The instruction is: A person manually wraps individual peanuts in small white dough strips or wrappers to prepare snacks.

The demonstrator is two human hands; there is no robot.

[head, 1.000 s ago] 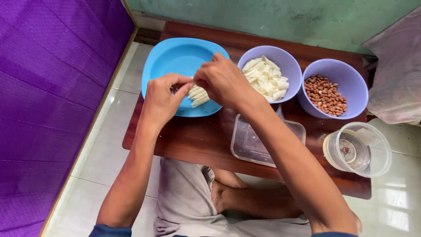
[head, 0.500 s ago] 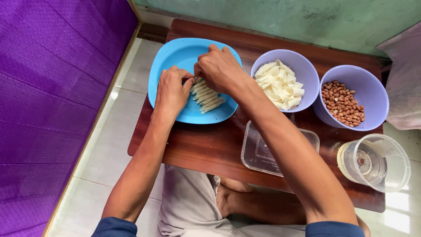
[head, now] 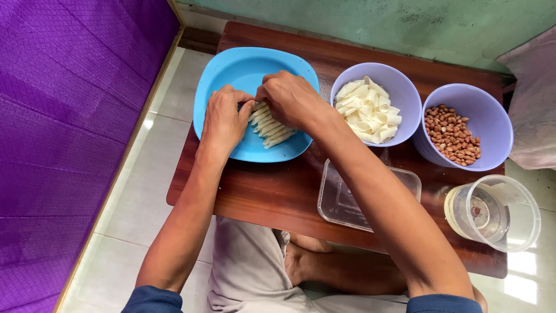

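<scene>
A blue plate point(head: 231, 75) sits at the left of a low dark wooden table point(head: 260, 191). On the plate lies a row of thin pale rolled pastry sticks point(head: 272, 132). My left hand point(head: 223, 119) and my right hand point(head: 288, 99) meet over the near end of that row, fingertips pinched together on a pale roll, mostly hidden by the fingers. Right of the plate stands a lilac bowl point(head: 405, 98) holding pale folded wrapper pieces point(head: 368, 110).
A second lilac bowl point(head: 492, 122) holds peanuts point(head: 452, 134). A clear flat plastic lid point(head: 341, 203) lies near the table's front edge, beside a clear round tub with liquid point(head: 492, 211). A purple wall is at left, white floor tiles below, my folded legs under the table.
Both hands have come down from above the plate onto the row of rolls, which now lies in view on the plate. The camera view has shifted slightly.
</scene>
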